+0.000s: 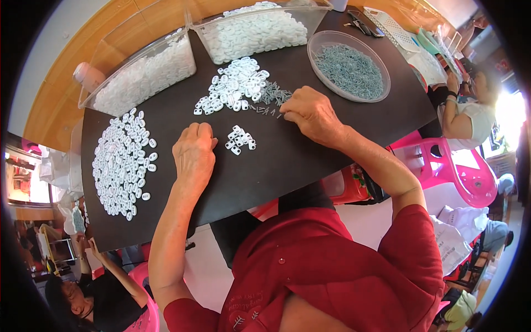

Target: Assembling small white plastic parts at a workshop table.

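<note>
My left hand (194, 154) rests on the dark table with its fingers curled under; what they hold, if anything, is hidden. Just to its right lies a small cluster of white plastic pieces with holes (240, 139). My right hand (314, 115) is closed, thumb and forefinger together at the edge of a small heap of thin grey metal pins (273, 93). Whatever sits between those fingertips is too small to make out. Beside the pins spreads a larger heap of the white pieces with holes (235, 83).
A round clear tub (385, 88) full of grey pins stands at the far right. Two clear bins (192, 52) of white pieces line the back. A wide spread of white oval pieces (119, 160) covers the table's left. Other people (91, 299) sit nearby; a pink stool (464, 180) is right.
</note>
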A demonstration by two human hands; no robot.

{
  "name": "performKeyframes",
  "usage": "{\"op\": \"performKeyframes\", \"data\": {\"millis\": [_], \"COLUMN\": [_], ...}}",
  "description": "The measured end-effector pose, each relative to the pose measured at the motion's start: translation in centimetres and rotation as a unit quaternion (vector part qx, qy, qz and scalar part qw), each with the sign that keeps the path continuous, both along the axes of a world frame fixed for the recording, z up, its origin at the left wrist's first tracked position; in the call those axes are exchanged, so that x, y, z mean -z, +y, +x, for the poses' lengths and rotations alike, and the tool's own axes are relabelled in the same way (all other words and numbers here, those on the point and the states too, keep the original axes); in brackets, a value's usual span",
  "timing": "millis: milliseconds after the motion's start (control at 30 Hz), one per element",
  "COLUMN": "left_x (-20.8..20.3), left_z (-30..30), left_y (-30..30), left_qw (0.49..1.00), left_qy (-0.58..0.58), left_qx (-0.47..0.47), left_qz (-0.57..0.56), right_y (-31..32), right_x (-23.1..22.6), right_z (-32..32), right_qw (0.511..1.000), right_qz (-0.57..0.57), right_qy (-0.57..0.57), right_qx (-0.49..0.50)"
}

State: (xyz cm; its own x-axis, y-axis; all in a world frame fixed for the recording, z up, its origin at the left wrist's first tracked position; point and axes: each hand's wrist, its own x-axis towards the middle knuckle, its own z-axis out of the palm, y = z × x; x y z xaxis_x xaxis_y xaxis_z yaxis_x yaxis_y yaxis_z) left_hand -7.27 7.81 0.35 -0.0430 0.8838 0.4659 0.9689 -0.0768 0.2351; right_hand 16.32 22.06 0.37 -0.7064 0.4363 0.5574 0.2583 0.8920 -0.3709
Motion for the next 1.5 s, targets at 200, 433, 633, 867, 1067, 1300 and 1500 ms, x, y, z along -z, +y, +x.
{"op": "performKeyframes", "data": {"millis": [200,433,633,867,1067,1300,1500], "left_x": [-0.8,-1.3,-1.5,-1.1,-0.8,-0.4,-0.4], "left_z": [0.3,2.1,4.4,6.5,6.9,7.1,7.2], "left_y": [-1.8,-3.9,-4.6,-5.2,-5.7,-6.1,-6.4], "left_qw": [0.998,0.776,0.654,0.581,0.583,0.586,0.622], "left_qy": [-0.061,-0.629,-0.756,-0.813,-0.811,-0.809,-0.782], "left_qx": [-0.010,-0.002,0.011,0.016,0.026,0.033,0.017], "left_qz": [0.025,0.044,0.037,0.029,0.042,0.033,0.043], "right_y": [0.0,-0.3,-3.6,-8.4,-9.3,-9.5,-9.6], "right_x": [0.4,-0.5,-2.9,-3.9,-3.6,-3.6,-3.5], "right_z": [-1.1,-1.5,-1.8,-3.6,-3.9,-4.1,-4.4], "right_qw": [0.992,0.982,0.997,0.911,0.881,0.859,0.862], "right_qz": [0.104,0.160,-0.011,-0.397,-0.460,-0.501,-0.495], "right_qy": [-0.076,-0.084,-0.014,0.061,0.036,0.027,0.020], "right_qx": [-0.011,-0.058,-0.072,-0.094,-0.102,-0.102,-0.109]}}
